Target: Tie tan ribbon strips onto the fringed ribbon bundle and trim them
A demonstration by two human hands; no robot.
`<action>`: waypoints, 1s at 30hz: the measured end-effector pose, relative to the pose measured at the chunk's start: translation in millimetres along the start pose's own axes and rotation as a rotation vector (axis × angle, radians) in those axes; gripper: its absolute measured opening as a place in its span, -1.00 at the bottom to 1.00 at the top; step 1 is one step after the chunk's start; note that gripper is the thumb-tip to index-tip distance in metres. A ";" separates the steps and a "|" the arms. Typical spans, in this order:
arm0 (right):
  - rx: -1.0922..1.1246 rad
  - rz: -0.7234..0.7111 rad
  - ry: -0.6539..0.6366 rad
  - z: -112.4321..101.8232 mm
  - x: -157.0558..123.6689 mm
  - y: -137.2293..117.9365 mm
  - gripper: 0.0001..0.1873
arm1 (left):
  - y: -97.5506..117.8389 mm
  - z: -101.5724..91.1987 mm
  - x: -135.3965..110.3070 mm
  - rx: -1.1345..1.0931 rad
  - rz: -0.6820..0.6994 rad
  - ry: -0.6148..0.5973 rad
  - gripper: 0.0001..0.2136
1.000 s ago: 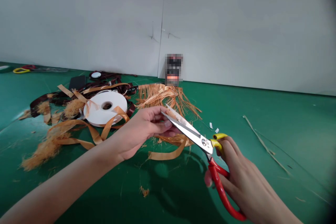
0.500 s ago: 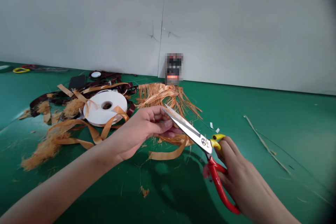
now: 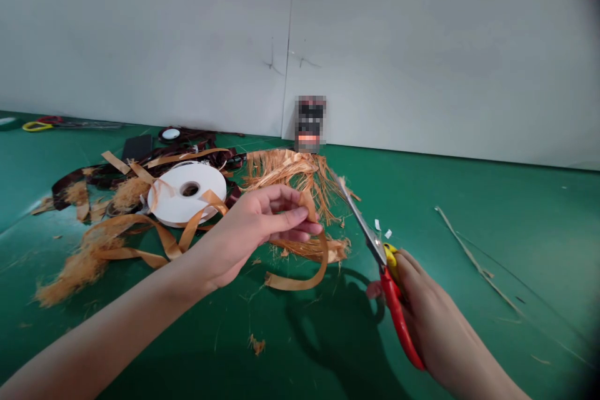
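Note:
My left hand pinches an orange ribbon strip between thumb and fingers, above the green table. The strip curls down from the pinch and loops onto the table. My right hand grips scissors with red and yellow handles. Their blades are closed and point up and away, to the right of the ribbon and clear of it.
A white ribbon spool lies at the left among orange ribbon lengths and frayed orange shreds. Dark ribbon lies behind it. A second pair of scissors lies far left by the grey wall. The green table spreads to the right.
The scissors have drawn back to the right, off the ribbon at my left fingers, and their blades have closed. My left hand has kept its pinch on the strip.

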State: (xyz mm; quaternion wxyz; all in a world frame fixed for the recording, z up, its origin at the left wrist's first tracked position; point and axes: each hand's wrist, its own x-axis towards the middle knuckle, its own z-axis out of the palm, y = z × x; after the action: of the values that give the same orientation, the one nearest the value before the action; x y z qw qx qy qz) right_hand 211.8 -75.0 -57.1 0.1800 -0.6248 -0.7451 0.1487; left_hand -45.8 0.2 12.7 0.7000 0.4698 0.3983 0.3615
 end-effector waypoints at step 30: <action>0.056 0.072 0.060 -45.0 57.8 -51.3 -0.69 | -2.3 -2.1 -2.0 0.484 0.231 0.076 -0.83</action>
State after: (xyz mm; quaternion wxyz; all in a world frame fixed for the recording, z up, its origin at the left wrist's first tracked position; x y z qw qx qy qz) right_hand 178.3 -27.2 10.6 0.2143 -0.6500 -0.7120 0.1568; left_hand -48.3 -1.6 10.5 0.5060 0.6519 0.4429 0.3505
